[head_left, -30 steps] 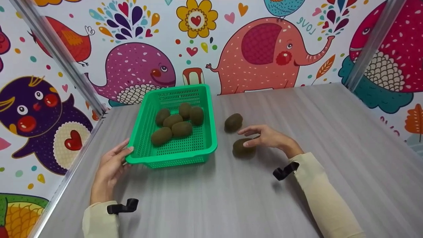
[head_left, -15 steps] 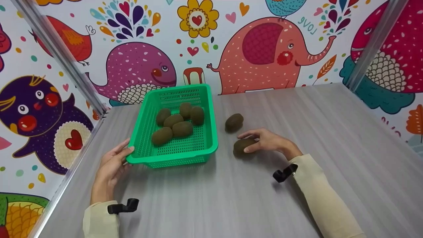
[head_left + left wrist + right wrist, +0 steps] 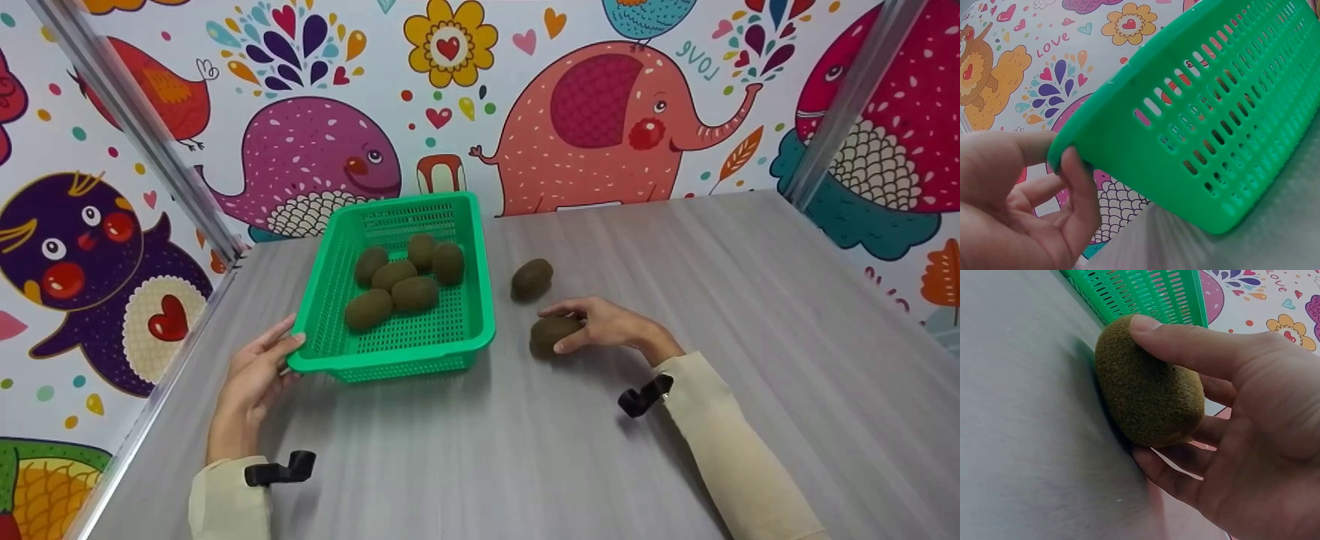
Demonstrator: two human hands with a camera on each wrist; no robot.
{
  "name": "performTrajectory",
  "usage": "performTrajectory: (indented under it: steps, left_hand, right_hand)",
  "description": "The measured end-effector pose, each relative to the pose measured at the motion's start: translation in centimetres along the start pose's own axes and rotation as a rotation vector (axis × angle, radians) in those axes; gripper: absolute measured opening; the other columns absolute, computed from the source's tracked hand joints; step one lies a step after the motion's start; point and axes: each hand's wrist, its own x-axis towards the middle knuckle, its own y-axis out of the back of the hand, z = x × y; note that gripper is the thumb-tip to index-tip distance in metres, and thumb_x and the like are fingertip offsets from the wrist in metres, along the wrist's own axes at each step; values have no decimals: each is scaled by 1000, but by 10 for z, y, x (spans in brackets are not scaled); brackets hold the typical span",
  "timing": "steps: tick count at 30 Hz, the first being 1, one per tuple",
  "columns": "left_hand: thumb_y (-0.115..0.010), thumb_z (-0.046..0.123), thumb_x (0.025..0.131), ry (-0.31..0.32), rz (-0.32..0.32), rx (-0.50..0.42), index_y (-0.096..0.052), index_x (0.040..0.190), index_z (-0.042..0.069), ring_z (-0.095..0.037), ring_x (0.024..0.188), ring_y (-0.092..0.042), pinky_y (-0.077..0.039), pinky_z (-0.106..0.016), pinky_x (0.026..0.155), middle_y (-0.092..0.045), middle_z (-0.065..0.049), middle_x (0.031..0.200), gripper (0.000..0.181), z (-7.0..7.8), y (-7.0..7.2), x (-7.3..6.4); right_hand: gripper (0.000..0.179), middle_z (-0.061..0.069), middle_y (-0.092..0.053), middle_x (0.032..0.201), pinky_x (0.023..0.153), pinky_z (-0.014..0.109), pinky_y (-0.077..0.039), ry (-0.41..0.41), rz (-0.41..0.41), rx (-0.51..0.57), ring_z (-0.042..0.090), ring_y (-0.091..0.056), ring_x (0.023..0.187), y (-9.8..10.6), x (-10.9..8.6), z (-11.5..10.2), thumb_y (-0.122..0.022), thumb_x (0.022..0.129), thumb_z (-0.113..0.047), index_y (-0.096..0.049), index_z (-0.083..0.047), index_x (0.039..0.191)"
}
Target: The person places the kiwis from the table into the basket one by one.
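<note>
A green plastic basket (image 3: 480,330) with slotted walls holds several brown kiwis (image 3: 415,294). My left hand (image 3: 251,379) pinches the basket's near left corner, its thumb on the rim (image 3: 1081,126). To the right of the basket, my right hand (image 3: 611,324) grips a fuzzy kiwi (image 3: 1148,388) that sits at the table surface. In the right wrist view the thumb lies over one side of that kiwi and the fingers curl round the other. Another kiwi (image 3: 532,280) lies on the table just beyond, apart from the hand.
Under everything is a grey wood-grain table (image 3: 480,465). Printed cartoon panels (image 3: 592,127) rise behind it and at both sides, with metal posts (image 3: 855,105) at the corners. Each sleeve carries a black wrist mount (image 3: 280,469).
The right hand has come down a little and its thumb and fingers have closed round the nearer kiwi. The left hand and the basket look still.
</note>
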Motion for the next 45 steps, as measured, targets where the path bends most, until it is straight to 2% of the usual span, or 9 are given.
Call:
performTrajectory:
  steps: [7,18,31,45]
  left_hand:
    - [-59,22,102,-9,6,32,-28,159,15,2,78,-64,-54,-20,72,-66,22,96,65,0,0,0]
    - [-61,24,101,-8,3,32,-28,159,16,2,80,-64,-54,-20,73,-66,21,98,67,1,0,1]
    - [-61,24,101,-7,-4,24,-28,159,15,2,81,-64,-54,-20,74,-66,21,98,68,0,0,0]
    - [-65,23,99,5,11,-8,-31,159,16,0,81,-66,-55,-21,74,-67,18,99,69,1,-1,-3]
  right_hand:
    - [58,8,-61,135,109,48,-41,43,7,-14,27,-53,122,-1,2,-1,-79,86,-25,-59,-14,140]
    - [61,10,-57,140,111,55,-40,17,16,21,32,-49,128,0,2,-1,-78,88,-27,-55,-15,143]
    - [69,9,-50,145,115,57,-35,-80,71,180,32,-42,138,0,1,-8,-77,86,-41,-50,-21,146]
    - [67,9,-48,147,115,57,-36,-77,103,260,32,-42,139,0,1,-11,-78,85,-42,-51,-26,145]
